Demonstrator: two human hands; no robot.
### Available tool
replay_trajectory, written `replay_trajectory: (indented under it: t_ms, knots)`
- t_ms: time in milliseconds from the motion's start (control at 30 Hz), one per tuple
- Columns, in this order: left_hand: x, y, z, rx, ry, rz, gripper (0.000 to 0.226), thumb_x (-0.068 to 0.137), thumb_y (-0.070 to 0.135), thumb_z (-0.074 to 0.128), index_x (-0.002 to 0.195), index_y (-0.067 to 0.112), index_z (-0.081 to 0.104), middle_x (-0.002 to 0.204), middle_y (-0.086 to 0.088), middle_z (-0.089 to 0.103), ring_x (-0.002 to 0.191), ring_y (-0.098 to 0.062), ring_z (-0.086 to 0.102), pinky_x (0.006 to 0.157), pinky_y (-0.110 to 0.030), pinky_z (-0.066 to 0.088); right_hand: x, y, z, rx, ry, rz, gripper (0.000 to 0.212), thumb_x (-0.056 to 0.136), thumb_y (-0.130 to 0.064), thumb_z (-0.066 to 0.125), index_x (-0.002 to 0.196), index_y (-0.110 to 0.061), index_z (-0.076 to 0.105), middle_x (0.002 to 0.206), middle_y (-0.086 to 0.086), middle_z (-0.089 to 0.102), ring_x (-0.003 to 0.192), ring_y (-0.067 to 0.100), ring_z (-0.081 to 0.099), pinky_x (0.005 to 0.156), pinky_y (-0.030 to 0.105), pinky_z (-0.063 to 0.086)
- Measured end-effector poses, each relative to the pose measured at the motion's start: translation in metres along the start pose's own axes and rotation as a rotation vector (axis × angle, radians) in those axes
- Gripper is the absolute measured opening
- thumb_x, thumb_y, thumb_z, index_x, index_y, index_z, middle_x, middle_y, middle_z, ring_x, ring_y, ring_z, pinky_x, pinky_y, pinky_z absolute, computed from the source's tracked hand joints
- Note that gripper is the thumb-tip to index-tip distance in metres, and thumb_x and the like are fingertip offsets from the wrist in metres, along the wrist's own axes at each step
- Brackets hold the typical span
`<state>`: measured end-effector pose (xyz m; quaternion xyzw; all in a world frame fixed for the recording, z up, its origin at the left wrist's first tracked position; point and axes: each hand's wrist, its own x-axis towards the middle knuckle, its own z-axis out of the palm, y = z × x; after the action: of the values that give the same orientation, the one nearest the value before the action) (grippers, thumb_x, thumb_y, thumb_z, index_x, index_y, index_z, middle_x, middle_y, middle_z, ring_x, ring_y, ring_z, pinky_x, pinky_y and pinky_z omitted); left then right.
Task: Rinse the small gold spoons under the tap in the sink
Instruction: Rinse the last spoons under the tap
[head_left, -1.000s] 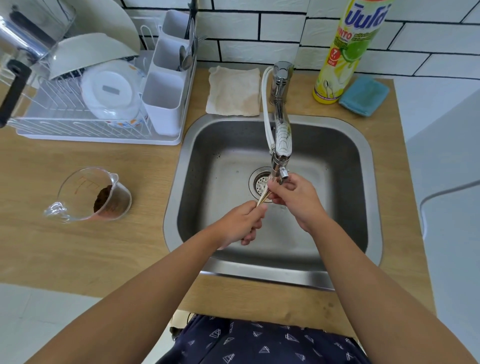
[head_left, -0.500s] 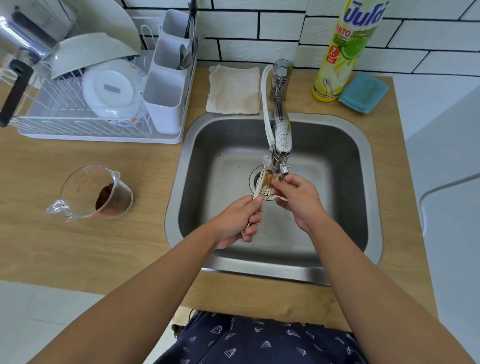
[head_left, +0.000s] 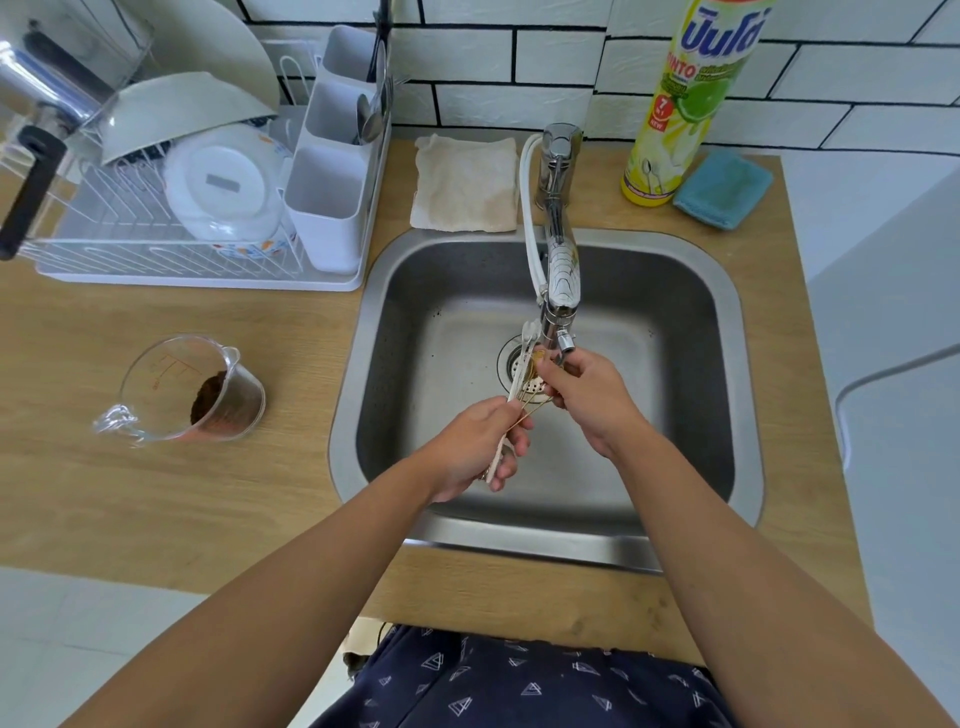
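Over the steel sink (head_left: 727, 364), my left hand (head_left: 475, 447) grips the handles of several small gold spoons (head_left: 530, 371) together with white-handled ones, their bowls pointing up toward the spout of the chrome tap (head_left: 558, 291). My right hand (head_left: 592, 395) pinches the spoon bowls right under the spout, above the drain strainer (head_left: 511, 361). The water stream is hidden by my fingers and the spoons.
A glass measuring cup (head_left: 192, 389) with brown powder stands on the wooden counter (head_left: 156, 493) to the left. A white dish rack (head_left: 182, 218) holds bowls and a cutlery caddy. Behind the sink lie a beige cloth (head_left: 465, 182), a yellow detergent bottle (head_left: 680, 98) and a blue sponge (head_left: 724, 189).
The spoons have risen closer to the spout, fanned out and more visible. My right hand has shifted slightly up onto their bowls; my left keeps hold of the handles.
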<state>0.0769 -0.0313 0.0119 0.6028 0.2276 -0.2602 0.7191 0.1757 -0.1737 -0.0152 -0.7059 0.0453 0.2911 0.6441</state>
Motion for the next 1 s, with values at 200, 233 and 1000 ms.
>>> replay_trajectory:
  t_ms: [200,233,1000]
  knots:
    - [0.003,-0.007,0.0,-0.004,0.001,0.025,0.033,0.109,0.033,0.038,0.108,0.006,0.056,0.07,0.0,0.061,0.044,-0.013,0.046,0.039,-0.025,0.042,0.001,0.003,0.003,-0.045,0.115,0.013,0.026,0.102,-0.022,0.059,0.082,-0.019,0.074,0.068,-0.007,0.071,0.055,0.006,0.058,0.057,0.021,0.052]
    - [0.003,-0.007,0.0,0.013,0.002,0.027,0.033,0.108,0.033,0.039,0.109,0.006,0.057,0.07,0.0,0.061,0.044,-0.013,0.045,0.039,-0.024,0.041,0.001,0.003,0.001,-0.035,0.138,0.019,0.031,0.103,-0.025,0.057,0.077,-0.021,0.074,0.069,-0.004,0.072,0.058,0.009,0.061,0.058,0.022,0.053]
    - [-0.005,-0.006,-0.008,-0.146,-0.121,-0.09,0.038,0.108,0.036,0.041,0.123,0.005,0.056,0.067,0.005,0.044,0.049,-0.009,0.033,0.041,-0.021,0.033,0.003,0.001,0.01,-0.003,0.024,-0.008,0.01,0.101,-0.023,0.065,0.095,-0.019,0.071,0.08,-0.001,0.076,0.075,0.018,0.071,0.073,0.034,0.061]
